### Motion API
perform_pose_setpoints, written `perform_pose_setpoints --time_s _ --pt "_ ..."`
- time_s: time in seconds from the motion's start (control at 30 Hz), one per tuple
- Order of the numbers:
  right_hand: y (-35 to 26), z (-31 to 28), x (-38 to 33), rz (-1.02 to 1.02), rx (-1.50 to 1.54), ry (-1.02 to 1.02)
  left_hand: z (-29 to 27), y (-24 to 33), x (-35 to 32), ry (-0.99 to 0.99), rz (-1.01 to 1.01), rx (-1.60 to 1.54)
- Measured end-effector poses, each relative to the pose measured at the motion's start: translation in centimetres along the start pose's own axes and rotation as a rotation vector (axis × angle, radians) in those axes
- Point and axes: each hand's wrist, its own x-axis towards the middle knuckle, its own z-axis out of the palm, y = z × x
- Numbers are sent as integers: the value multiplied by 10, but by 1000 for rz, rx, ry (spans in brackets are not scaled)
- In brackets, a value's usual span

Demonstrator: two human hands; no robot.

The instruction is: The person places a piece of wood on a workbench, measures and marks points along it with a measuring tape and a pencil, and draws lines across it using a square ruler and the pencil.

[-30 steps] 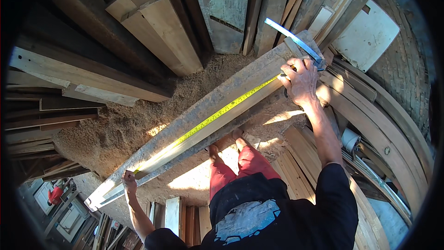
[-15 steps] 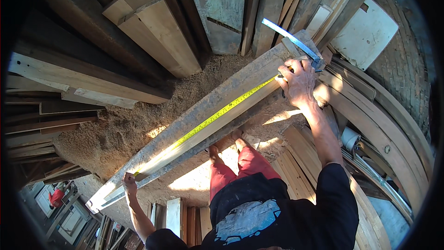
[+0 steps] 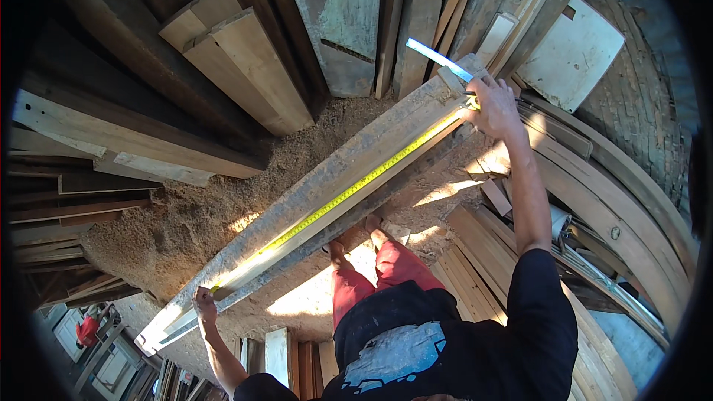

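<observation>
The distant left hand is apparently pinching 1 end of the tape, the curled right hand is clasping the other, and the tape, running along the board, is risking skewing should either grip slip.

head cam, wide fisheye, steep dn view

A person in dark shirt and red shorts stretches a yellow tape measure along a pale board on a long, worn table, left grip at one end, right grip at the other, near a shiny strip, amid timber and sawdust.
</observation>
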Motion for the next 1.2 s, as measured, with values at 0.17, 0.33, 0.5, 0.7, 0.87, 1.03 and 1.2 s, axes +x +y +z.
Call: perform_pose_setpoints --time_s 0.17,0.33,0.5,0.7,0.87,1.03,1.2 --pt "43 -17 45 -34 -13 -326 10 11 10 -59 -127 -16" --pt "23 -28 68 94 -48 -506 5 -5 0 -13 -72 24" --pt "27 -37 63 334 -263 -496 11 -5 1 -22 -137 -5" --pt "65 -26 70 265 39 -438 6 -9 -3 16 -51 37" --pt "129 18 86 278 315 -508 11 -1 8 -44 -92 -9" --pt "121 31 73 253 268 -312 7 -7 -1 12 -31 -51" --pt "88 -2 72 247 223 -551 14 -4 3 -11 -59 -41"
